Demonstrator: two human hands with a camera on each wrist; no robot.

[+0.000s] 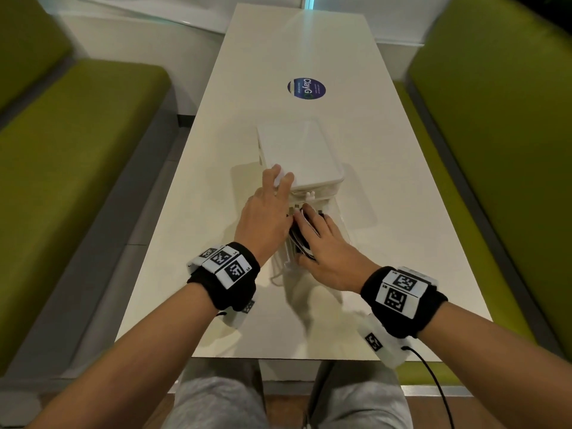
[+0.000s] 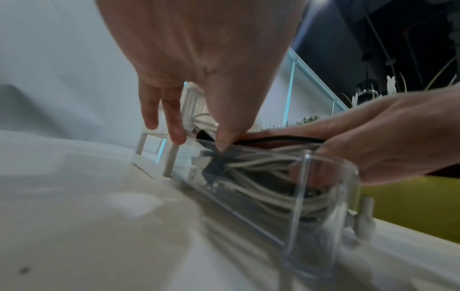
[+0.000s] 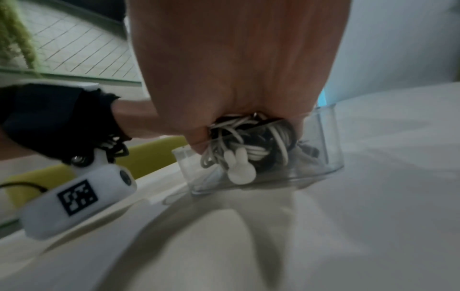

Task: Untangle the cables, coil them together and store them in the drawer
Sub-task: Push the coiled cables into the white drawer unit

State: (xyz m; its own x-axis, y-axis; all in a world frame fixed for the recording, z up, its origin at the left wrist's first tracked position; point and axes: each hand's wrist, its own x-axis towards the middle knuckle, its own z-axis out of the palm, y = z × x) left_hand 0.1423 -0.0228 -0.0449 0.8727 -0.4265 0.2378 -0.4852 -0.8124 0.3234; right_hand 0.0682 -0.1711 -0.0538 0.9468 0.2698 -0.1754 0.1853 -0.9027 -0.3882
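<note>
Head view: long white table runs away from you, green benches on both sides, round dark-blue sticker on the far half. White-topped drawer unit sits mid-table; its clear plastic drawer is pulled out toward you and rests on the tabletop.

Your right hand is over the open drawer, fingers curled round the bundle of cables and pressing it down into the drawer. Right wrist view confirms it — thumb on one side, fingers on the other, clamped on the coil. Cables are white and black, looped together, already inside the drawer walls; left wrist view shows the loops lying along the drawer floor behind the clear front wall.

Your left hand is just beside the right, fingers spread apart and straight: two fingertips rest on the near corner of the unit's white top, thumb angles down at the drawer's left edge, touching the cables near a black plug. It grips nothing.

Small white rabbit-shaped knob sits on the drawer front, clear of both hands. A second one like it shows on the drawer above.

Black wristbands with coded markers on both wrists.
</note>
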